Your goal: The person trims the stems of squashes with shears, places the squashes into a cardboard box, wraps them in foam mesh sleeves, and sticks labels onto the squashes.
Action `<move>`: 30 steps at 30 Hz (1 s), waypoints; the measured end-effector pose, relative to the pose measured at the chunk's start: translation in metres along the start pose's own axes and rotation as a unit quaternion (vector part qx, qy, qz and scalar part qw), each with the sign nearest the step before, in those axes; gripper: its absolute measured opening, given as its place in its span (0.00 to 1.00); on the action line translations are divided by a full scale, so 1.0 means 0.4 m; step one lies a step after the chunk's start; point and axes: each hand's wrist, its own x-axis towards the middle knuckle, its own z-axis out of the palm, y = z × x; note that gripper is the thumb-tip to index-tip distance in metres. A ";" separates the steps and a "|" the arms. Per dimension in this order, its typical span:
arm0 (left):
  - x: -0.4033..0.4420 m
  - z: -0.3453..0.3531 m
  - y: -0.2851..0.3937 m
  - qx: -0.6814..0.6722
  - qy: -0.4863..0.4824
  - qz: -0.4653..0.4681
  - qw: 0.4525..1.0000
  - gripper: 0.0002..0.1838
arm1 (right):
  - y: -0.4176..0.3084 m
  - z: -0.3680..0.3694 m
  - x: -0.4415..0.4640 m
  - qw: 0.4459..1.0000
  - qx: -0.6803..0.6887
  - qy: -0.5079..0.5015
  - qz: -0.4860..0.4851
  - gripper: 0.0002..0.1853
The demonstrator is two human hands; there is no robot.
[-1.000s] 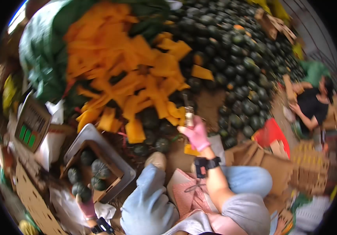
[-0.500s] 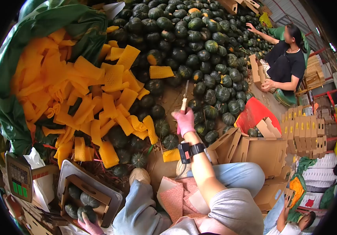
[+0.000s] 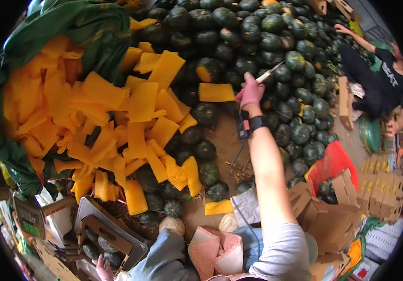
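Observation:
My right hand (image 3: 251, 92), in a pink glove, stretches out over the pile of green pumpkins (image 3: 300, 131). It is closed on a knife (image 3: 268, 75) with a pale handle, the thin blade pointing up and right near several pumpkins. Next to that hand lies an orange foam net sleeve (image 3: 216, 92). At the lower left, my left hand (image 3: 103, 269), also gloved in pink, rests by a cardboard box (image 3: 99, 225) with several pumpkins (image 3: 106, 243) in it. Its fingers are apart at the nearest pumpkin; whether they touch it I cannot tell.
A heap of orange foam net sleeves (image 3: 93, 117) spills from a green sack (image 3: 70, 21). The box stands on a scale with a display (image 3: 29, 218). To the right are a red scoop-like container (image 3: 335, 164), cardboard boxes (image 3: 332, 225) and a seated person (image 3: 379, 75).
My right hand has reached farther forward and right with the knife, whose blade now tilts right. My left hand has slipped back a little from the pumpkin. The view has shifted.

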 end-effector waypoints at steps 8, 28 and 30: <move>0.021 -0.022 -0.076 -0.003 0.020 -0.046 0.999 0.25 | -0.010 0.120 0.133 0.974 -0.049 0.213 0.053 0.33; 0.190 -0.056 0.278 -0.037 0.062 0.187 0.980 0.21 | -0.078 -0.222 -0.099 0.812 -0.478 -0.333 -0.039 0.31; 0.195 -0.061 0.283 -0.016 0.047 0.197 0.979 0.19 | -0.098 -0.223 -0.096 0.859 -0.477 -0.172 -0.069 0.29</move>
